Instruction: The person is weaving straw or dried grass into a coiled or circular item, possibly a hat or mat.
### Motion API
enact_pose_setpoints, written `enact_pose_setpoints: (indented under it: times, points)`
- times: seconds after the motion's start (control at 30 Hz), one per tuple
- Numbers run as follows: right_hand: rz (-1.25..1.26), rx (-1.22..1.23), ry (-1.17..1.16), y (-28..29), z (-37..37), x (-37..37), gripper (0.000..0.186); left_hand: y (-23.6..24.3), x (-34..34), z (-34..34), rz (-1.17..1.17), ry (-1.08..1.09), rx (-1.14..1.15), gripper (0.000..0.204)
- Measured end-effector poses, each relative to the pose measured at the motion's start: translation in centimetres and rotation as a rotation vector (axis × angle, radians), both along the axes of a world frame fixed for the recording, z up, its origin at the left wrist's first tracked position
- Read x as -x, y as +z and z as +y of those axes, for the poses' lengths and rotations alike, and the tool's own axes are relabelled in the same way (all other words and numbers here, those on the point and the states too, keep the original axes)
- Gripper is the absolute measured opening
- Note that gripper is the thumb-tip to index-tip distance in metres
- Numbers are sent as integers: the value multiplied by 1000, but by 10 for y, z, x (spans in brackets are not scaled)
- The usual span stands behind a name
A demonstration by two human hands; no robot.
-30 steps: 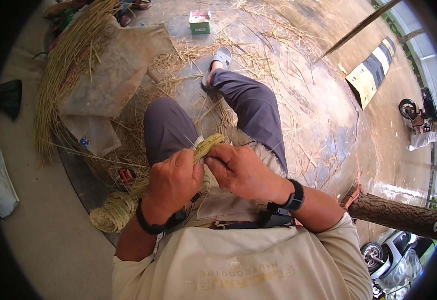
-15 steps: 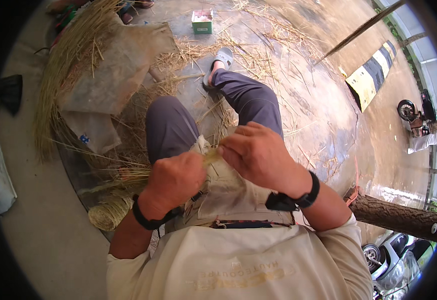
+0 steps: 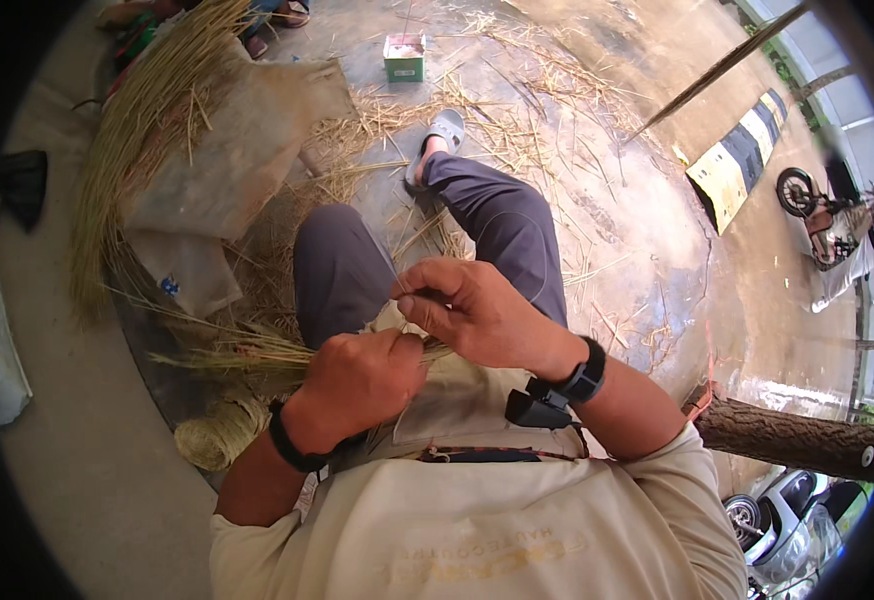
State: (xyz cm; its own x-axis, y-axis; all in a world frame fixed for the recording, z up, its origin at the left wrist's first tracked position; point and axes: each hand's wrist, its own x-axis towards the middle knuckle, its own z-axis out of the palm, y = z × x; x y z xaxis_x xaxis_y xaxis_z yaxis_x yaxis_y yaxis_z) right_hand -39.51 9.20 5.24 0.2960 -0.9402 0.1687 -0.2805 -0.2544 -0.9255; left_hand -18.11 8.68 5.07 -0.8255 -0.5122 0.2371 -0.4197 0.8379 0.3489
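Above my lap, my left hand [image 3: 362, 380] is closed around a thin bundle of straw stalks [image 3: 247, 350], whose loose ends fan out to the left. Just right of it, my right hand [image 3: 487, 315] has its thumb and forefinger pinched together over the left hand's knuckles. What lies in that pinch is too small to make out. A short bit of straw shows between the two hands. Pale cloth [image 3: 389, 318] lies on my lap, partly behind the hands. A coiled roll of plaited straw [image 3: 219, 432] rests beside my left forearm.
Long straw stalks [image 3: 107, 210] and a worn sheet [image 3: 217, 150] lie at the left. Loose straw litters the floor around my sandalled foot [image 3: 444, 130]. A small green box [image 3: 404, 62] stands ahead. On the right are a log [image 3: 797, 435], a striped barrier [image 3: 742, 155] and motorbikes [image 3: 827, 215].
My right hand has shifted left and slightly down, against the left hand. My left hand has moved slightly right and down, and the stalks behind it now spread out more visibly.
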Motion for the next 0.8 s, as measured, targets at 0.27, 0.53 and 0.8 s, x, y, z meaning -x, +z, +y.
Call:
enact_pose_setpoints:
  times: [0.27, 0.53, 0.8]
  points:
    - [-174, -218, -177, 100, 45, 94, 13, 11, -89, -49, -339, 260, 48, 15]
    - [929, 13, -803, 58, 104, 281, 14, 19, -240, -78, -552, 655, 113, 17]
    - [834, -146, -997, 9, 119, 313, 20, 26, -193, -46, -554, 538, -29, 16]
